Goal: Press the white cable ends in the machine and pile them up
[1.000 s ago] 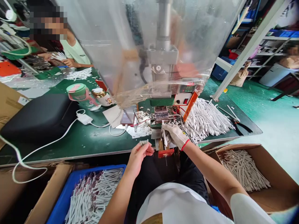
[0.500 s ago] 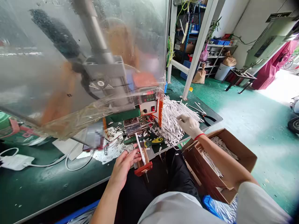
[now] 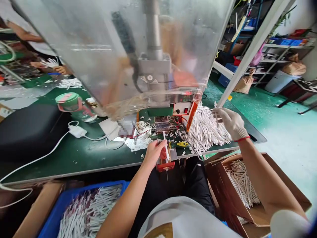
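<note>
My bare left hand (image 3: 154, 153) is at the table's front edge, thumb and fingers closed on a thin white strip (image 3: 167, 154). The strip lies along a small fixture with a red end block (image 3: 165, 166), its far end reaching a metal block (image 3: 162, 127) under the machine. My right hand (image 3: 232, 123), in a white glove, is raised over the right side of a pile of white strips (image 3: 206, 130). A pale strip shows at its fingertips, pinched between them. A yellow-and-green handled tool (image 3: 182, 144) lies just right of my left hand.
A machine behind a clear plastic guard (image 3: 99, 59) stands ahead. A cardboard box (image 3: 277, 172) and a blue crate (image 3: 53, 211), both with strips, flank my legs. A lidded cup (image 3: 68, 99) and white cable stand left. A co-worker's hands (image 3: 60, 68) hold strips at far left.
The view has turned left, bringing the co-worker and crate into sight. My left fingers have closed on the strip at the fixture. A strip now shows at my right fingertips.
</note>
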`<state>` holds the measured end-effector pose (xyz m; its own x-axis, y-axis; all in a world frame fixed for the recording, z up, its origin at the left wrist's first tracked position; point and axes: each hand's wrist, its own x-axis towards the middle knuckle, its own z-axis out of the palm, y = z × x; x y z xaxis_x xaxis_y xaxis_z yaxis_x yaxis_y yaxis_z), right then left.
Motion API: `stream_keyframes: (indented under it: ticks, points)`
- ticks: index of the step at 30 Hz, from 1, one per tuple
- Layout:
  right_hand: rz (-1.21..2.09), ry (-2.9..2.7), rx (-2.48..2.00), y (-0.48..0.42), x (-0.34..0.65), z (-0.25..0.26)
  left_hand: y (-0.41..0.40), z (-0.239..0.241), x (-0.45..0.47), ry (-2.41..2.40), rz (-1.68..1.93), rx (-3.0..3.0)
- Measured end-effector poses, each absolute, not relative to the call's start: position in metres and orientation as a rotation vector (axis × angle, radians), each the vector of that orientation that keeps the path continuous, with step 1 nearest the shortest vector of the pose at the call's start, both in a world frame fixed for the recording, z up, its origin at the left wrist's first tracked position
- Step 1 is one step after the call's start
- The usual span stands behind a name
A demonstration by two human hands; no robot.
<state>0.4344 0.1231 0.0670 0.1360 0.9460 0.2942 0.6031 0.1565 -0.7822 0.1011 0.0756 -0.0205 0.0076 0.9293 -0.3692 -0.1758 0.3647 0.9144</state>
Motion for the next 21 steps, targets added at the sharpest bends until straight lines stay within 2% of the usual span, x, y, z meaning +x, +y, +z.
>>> stream_keyframes:
  ticks: [6, 9, 11, 14, 21]
  points:
    - [1.27, -1.092, -1.093, 0.048, 0.364, 0.06, 0.072, -0.015, 0.094, 1.166, 1.073, 0.677]
    - [1.688, -0.851, -0.974, 0.039, 0.316, 0.038, 0.057, -0.009, 0.08, 1.125, 1.109, 0.648]
    - [1.854, -0.751, -0.924, 0.048, 0.287, 0.023, 0.046, -0.006, 0.068, 1.099, 1.171, 0.601]
    - [1.914, -0.711, -0.989, 0.07, 0.253, 0.005, 0.029, -0.008, 0.05, 1.082, 1.246, 0.506]
    - [1.822, -0.853, -1.26, 0.097, 0.223, -0.024, -0.005, -0.021, 0.026, 1.135, 1.182, 0.491]
